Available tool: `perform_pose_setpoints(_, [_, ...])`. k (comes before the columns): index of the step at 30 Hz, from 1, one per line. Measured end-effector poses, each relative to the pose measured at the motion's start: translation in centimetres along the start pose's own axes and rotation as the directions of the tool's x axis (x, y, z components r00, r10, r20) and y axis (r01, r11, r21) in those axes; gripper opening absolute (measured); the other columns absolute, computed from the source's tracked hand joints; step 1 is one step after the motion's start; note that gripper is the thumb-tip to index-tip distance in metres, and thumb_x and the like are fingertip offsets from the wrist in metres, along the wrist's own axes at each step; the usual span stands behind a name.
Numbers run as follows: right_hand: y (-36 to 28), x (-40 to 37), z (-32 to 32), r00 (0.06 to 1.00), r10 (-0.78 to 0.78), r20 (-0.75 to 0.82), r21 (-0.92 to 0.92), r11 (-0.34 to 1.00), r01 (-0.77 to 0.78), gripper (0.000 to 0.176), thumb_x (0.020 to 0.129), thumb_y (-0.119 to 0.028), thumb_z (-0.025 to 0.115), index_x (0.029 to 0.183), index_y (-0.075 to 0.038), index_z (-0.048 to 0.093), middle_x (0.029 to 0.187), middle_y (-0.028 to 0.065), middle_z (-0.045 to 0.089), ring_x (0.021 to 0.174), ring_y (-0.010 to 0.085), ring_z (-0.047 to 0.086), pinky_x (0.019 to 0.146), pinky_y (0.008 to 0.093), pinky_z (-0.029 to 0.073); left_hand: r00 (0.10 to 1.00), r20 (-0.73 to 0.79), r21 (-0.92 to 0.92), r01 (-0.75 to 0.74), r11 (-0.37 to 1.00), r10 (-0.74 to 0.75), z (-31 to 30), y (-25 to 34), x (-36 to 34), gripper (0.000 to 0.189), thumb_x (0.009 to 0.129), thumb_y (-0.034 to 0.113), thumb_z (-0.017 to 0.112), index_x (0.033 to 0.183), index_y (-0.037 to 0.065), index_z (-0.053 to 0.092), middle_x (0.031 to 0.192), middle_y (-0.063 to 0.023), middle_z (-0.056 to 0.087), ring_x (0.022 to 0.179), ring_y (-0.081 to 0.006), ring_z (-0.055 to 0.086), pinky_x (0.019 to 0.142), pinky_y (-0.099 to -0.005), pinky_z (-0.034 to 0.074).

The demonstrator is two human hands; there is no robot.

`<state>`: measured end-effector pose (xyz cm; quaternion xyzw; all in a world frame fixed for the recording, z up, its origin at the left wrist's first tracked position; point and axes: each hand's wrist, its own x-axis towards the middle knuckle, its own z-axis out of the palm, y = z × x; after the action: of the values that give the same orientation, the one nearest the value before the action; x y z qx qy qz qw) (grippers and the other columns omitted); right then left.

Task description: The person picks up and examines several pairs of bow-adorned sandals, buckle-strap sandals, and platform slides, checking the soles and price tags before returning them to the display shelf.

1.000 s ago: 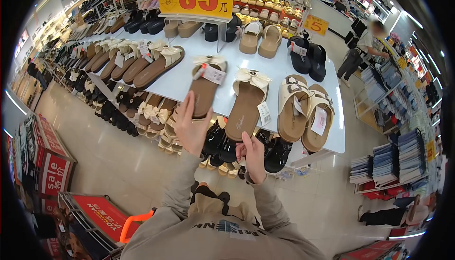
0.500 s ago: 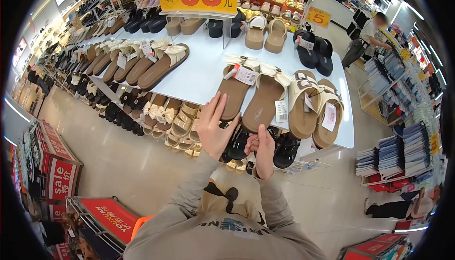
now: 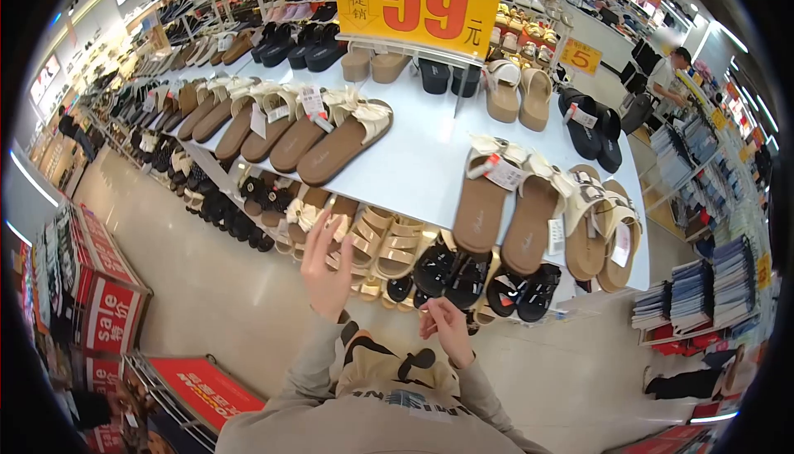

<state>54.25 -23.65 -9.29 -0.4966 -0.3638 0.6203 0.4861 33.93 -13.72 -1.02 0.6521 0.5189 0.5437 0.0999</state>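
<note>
My left hand (image 3: 327, 268) is raised in front of the lower shelf, fingers stretched and apart, holding nothing. Lower and to its right, my right hand (image 3: 447, 327) has its fingers curled in toward the thumb, and I see nothing in it. Just above the right hand are black strappy sandals (image 3: 451, 268) on the lower shelf. A pair of brown slides with cream bows (image 3: 529, 227) lies on the white display table (image 3: 413, 156), tags attached, apart from both hands. Beside them is a pair of buckled cream slides (image 3: 586, 239).
More bow slides (image 3: 339, 148) line the table's left part. A yellow price sign (image 3: 418, 11) stands at its middle. Folded jeans (image 3: 691, 289) are stacked at right, and a red sale bin (image 3: 194, 396) is at lower left. Another person (image 3: 662, 78) is at the far right.
Both hands have come away from the brown bow slides, down and back toward me; the left hand also moved left. My view has turned left, so the table's things appear farther right.
</note>
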Motion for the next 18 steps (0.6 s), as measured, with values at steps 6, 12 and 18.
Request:
perform_pose_setpoints(6, [0.2, 6.2, 8.5, 0.998, -0.022, -0.063, 0.021, 0.999, 0.023, 0.033, 0.099, -0.032, 0.049, 0.099, -0.001, 0.058, 0.066, 0.0043, 0.059, 0.058, 0.0109, 0.059, 0.051, 0.0221, 0.047, 0.993, -0.105, 0.025, -0.047, 0.999, 0.049, -5.7, -8.7, 7.3, 0.026, 0.088, 0.004, 0.059, 0.113, -0.001, 0.062, 0.129, -0.0141, 0.054, 0.117, -0.0298, 0.054, 0.095, -0.0385, 0.044])
perform_pose_setpoints(12, [-4.9, 12.9, 18.1, 0.993, -0.113, -0.027, -0.020, 0.994, 0.112, 0.051, 0.103, -0.038, 0.030, 0.102, 0.004, 0.059, 0.061, 0.0056, 0.057, 0.052, 0.0117, 0.058, 0.049, 0.0219, 0.045, 0.987, 0.063, -0.165, -0.137, 0.977, 0.149, -8.2, -13.2, 13.1, 0.030, 0.082, -0.001, 0.064, 0.112, 0.000, 0.063, 0.125, -0.0155, 0.057, 0.112, -0.0302, 0.057, 0.093, -0.0378, 0.045])
perform_pose_setpoints(18, [-9.0, 15.3, 22.8, 0.991, -0.035, -0.127, -0.110, 0.994, 0.021, 0.059, 0.101, -0.047, 0.035, 0.106, 0.006, 0.062, 0.051, 0.0026, 0.053, 0.042, 0.0103, 0.053, 0.045, 0.0207, 0.041, 0.906, 0.288, -0.223, -0.252, 0.942, 0.310, -6.6, -14.2, 16.2, 0.039, 0.081, 0.002, 0.066, 0.119, 0.004, 0.060, 0.137, -0.0150, 0.046, 0.123, -0.0333, 0.048, 0.098, -0.0396, 0.043])
